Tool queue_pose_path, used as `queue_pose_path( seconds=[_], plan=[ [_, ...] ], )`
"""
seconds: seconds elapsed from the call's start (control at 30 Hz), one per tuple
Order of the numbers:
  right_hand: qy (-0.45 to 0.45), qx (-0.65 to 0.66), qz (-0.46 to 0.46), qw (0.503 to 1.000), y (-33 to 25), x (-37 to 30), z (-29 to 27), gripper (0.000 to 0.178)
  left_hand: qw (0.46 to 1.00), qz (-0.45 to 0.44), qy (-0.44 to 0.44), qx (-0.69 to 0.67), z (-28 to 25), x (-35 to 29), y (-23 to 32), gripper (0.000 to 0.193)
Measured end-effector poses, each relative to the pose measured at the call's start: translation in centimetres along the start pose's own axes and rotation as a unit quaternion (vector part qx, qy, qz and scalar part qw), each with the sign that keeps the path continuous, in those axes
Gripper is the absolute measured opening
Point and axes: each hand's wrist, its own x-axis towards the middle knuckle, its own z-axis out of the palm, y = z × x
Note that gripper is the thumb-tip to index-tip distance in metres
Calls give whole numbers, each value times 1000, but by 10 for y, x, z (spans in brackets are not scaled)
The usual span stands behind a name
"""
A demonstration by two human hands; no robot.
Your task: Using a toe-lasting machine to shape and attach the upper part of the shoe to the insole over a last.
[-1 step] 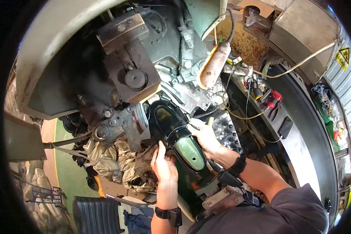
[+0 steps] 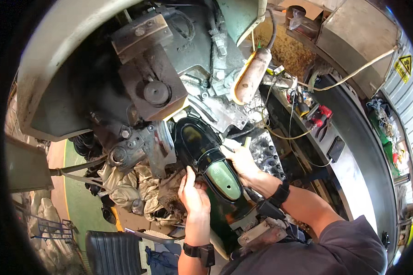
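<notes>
Right hand (image 2: 244,161) grips the black shoe (image 2: 209,158) by its right side; left hand (image 2: 196,197) is at its left — I can't tell if it squeezes. The shoe lies long-ways between them — toe toward the big machine (image 2: 147,87).

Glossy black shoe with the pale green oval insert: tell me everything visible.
The glossy black, leather-looking shoe has a long rounded toe, a band across its middle and, behind that, a smooth pale green oval insert with a small dark hole. Its toe points up and left in the picture, toward the machine; its heel faces the person. The bare right hand grips its right side; the bare left hand has fingertips at its left edge. Underside hidden.
</notes>
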Motion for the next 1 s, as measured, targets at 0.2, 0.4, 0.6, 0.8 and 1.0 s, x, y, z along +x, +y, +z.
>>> queue_pose_path(
  seconds=[0.2, 0.4, 0.6, 0.8, 1.0],
  plan=[
    [-16, -95, -36, 995, 12, 15, -14, 25, 999, 30, 33, -8, -4, 13, -33, 39],
    [-31, -69, -4, 997, 13, 20, -21, 23, 997, 23, 51, -60, 7, 16, -41, 35],
    [-21, -16, 17, 1000, -2, 9, -5, 17, 991, -4, 75, -115, 9, 25, -45, 35],
    [-31, 14, 25, 999, 1, 11, -11, 12, 986, 44, 141, -75, 20, 27, -54, 37],
    [-32, 41, -4, 999, 14, 15, -14, 17, 979, 126, 131, -86, 10, 40, -73, 32]
  ],
)
